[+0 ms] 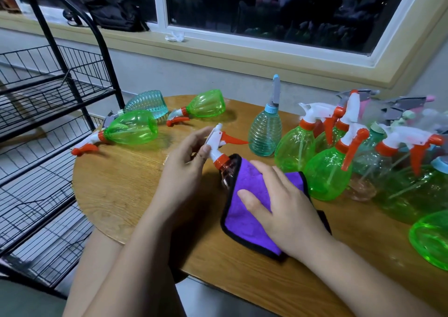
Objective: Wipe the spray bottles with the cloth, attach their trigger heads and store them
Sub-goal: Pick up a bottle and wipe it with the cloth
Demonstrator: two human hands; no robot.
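Left hand (pixel 186 169): thumb and fingertips pinch the white trigger head (pixel 214 144), just left of the frame's centre.
Right hand (pixel 286 207): laid flat, fingers fairly straight and spread, pressing the cloth (pixel 244 222) onto the bottle's body.
Held bottle (pixel 226 173): centre of frame, tilted, neck pointing up and left; whether its base rests on the wood is hidden.
Cloth: its lower corner falls close to the table's near edge.
Open room, left: a broad patch of bare table (pixel 116 195) runs from the left hand to the curved left rim.
Open room, right: little; the standing green bottles (pixel 326 171) crowd just beside the right hand's knuckles.
Open room, ahead: a strip of bare wood between the trigger head and the lying bottles (pixel 131 129).
Far edge: three bottles lie on their sides at the upper left of the table, one with its nozzle at the rim.
Teal bottle (pixel 265 132): upright, just right of the held trigger's orange lever.
Lower right edge: another green bottle (pixel 431 239), cut off by the frame.
Wire rack (pixel 48 91): black shelves, beside the table's left rim.
Look of the held bottle: reddish, see-through body, orange collar and lever, white head; mostly covered by the cloth.
Look of the cloth: purple, plush, black border.
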